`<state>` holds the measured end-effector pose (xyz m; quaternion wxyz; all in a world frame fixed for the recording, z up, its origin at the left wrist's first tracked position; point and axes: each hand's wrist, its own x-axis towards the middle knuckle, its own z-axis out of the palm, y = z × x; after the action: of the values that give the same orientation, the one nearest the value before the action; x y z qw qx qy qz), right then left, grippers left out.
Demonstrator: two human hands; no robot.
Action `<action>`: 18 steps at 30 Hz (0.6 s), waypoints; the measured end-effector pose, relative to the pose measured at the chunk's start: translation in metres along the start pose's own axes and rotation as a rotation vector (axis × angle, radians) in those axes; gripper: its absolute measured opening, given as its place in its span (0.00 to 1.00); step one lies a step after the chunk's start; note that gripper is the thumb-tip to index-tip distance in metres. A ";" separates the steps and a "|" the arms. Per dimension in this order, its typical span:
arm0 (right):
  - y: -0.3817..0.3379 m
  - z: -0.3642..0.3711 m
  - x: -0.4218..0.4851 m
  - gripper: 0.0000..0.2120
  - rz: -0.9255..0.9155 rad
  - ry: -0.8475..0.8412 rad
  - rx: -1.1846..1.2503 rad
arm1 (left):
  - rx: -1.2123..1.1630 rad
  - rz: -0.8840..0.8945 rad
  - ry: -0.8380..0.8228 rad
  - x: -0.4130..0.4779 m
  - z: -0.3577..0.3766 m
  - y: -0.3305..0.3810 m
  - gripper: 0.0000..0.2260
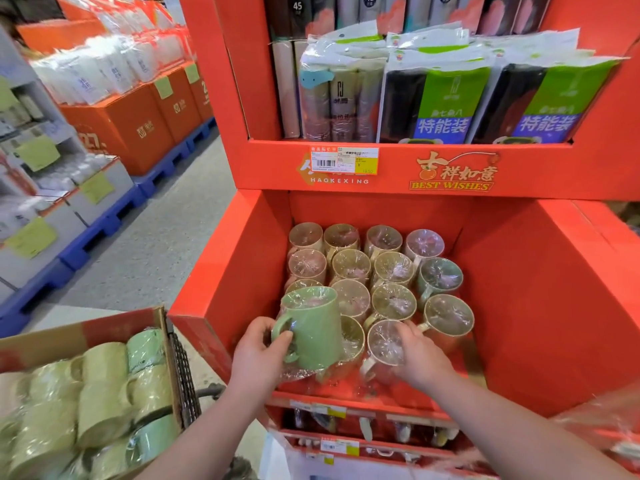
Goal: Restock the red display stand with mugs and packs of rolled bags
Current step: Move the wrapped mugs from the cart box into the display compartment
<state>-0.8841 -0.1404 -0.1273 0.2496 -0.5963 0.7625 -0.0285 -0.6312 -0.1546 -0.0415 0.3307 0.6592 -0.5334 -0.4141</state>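
Left hand [258, 353], fingers curled round the handle of a tilted green mug [313, 329], at the front left of the red display stand [519, 271] bin. Right hand [417, 356], fingers curled over a film-wrapped mug [384, 342] in the bin's front row. Packs of rolled bags [438, 98] stand on the stand's upper shelf.

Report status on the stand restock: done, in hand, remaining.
Done: the lower bin of the red display stand holds rows of wrapped mugs, and packs of rolled bags fill the shelf above. In hand: the left hand grips a green mug by its handle over the bin's front left corner; the right hand holds a front-row mug. Left: the carton beside the stand holds many boxed mugs to shelve.
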 end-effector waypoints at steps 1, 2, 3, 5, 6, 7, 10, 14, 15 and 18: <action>-0.002 0.001 0.001 0.43 0.000 0.003 0.011 | -0.004 0.000 -0.010 0.000 0.000 0.000 0.03; -0.002 0.003 0.001 0.43 0.002 0.006 0.015 | -0.004 0.000 -0.021 0.001 0.001 -0.001 0.03; -0.002 0.004 0.001 0.43 0.005 0.001 0.021 | -0.001 0.000 -0.034 0.001 0.001 -0.001 0.03; 0.002 0.003 0.000 0.44 0.015 -0.016 0.060 | -0.001 0.006 -0.068 0.001 0.004 -0.002 0.03; 0.004 0.001 -0.001 0.46 0.013 -0.026 0.080 | -0.006 0.009 -0.088 0.000 0.006 -0.001 0.03; 0.005 -0.001 -0.003 0.47 0.009 -0.035 0.093 | -0.014 0.013 -0.107 0.000 0.009 -0.001 0.04; 0.004 -0.011 -0.009 0.46 -0.015 -0.032 0.139 | -0.029 0.021 -0.150 0.000 0.017 0.002 0.06; -0.005 -0.042 -0.023 0.25 -0.086 0.132 0.384 | -0.014 0.063 -0.229 0.002 0.033 0.008 0.06; -0.008 -0.051 -0.027 0.22 -0.087 0.157 0.461 | -0.002 0.077 -0.250 0.001 0.038 0.010 0.05; -0.009 -0.072 -0.034 0.26 -0.126 0.113 0.553 | 0.036 0.149 -0.323 -0.002 0.055 0.018 0.04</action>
<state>-0.9000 -0.1295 -0.0498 0.3577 -0.5491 0.6999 -0.2839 -0.6886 -0.1567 -0.0492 0.2590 0.5486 -0.6342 -0.4793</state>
